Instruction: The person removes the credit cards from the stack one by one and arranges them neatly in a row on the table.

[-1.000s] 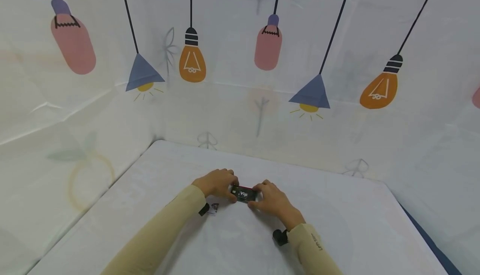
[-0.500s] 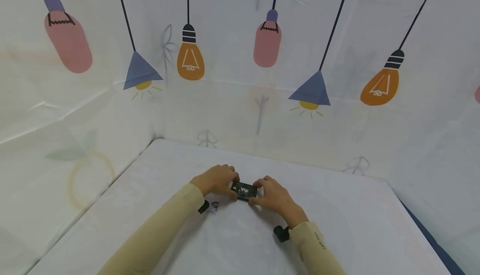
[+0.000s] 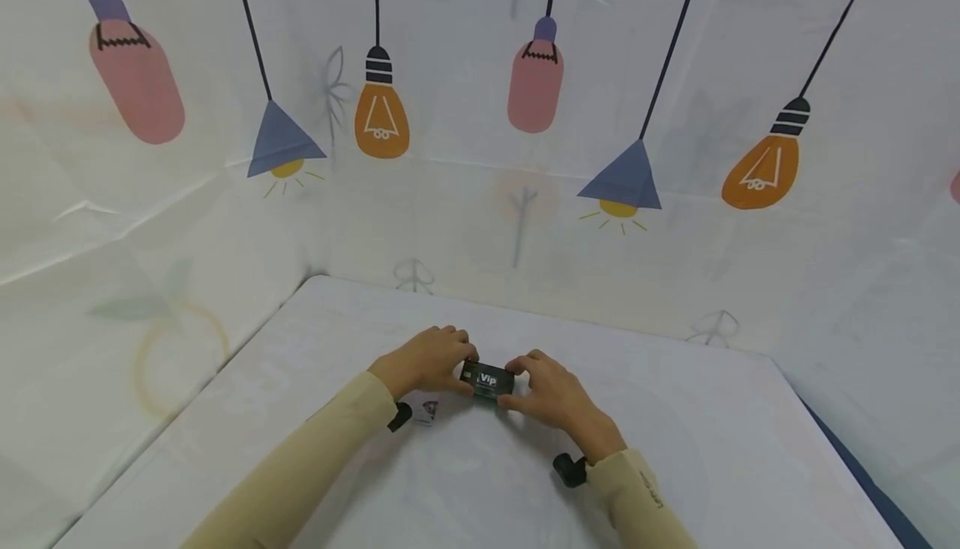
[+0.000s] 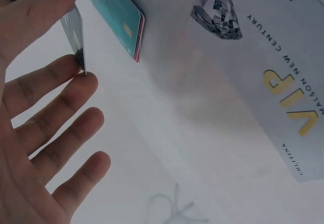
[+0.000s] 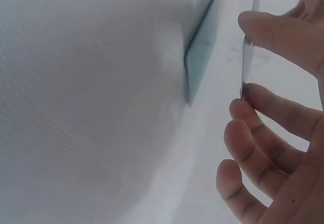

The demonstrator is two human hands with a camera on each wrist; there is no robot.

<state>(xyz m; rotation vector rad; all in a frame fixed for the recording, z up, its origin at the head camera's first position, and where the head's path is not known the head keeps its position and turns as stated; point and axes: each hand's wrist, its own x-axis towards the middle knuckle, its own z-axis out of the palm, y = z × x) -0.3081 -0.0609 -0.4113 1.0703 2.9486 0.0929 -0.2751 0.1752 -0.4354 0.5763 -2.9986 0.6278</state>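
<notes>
A black card lettered "Vip" (image 3: 487, 380) is held between both hands, seen nearly edge-on in the wrist views. My left hand (image 3: 429, 361) pinches its left end between thumb and fingertips, and the other fingers are spread apart. At the right end, my right hand (image 3: 555, 395) grips it between thumb and fingers. Under the held card, apart from it, a small stack of teal cards (image 4: 114, 19) lies on the white surface, largely hidden in the head view. A white VIP card (image 4: 273, 72) with a diamond picture lies by my left wrist.
The white tabletop (image 3: 637, 416) runs back to a pale wall sheet (image 3: 450, 224) printed with hanging lamps. Black wrist cameras sit under both sleeves, the right one (image 3: 570, 470) close to the table.
The red edge behind the black card no longer shows. My left forearm and wrist have shifted slightly left, and the right wrist slightly right. Both hands still hold the card.
</notes>
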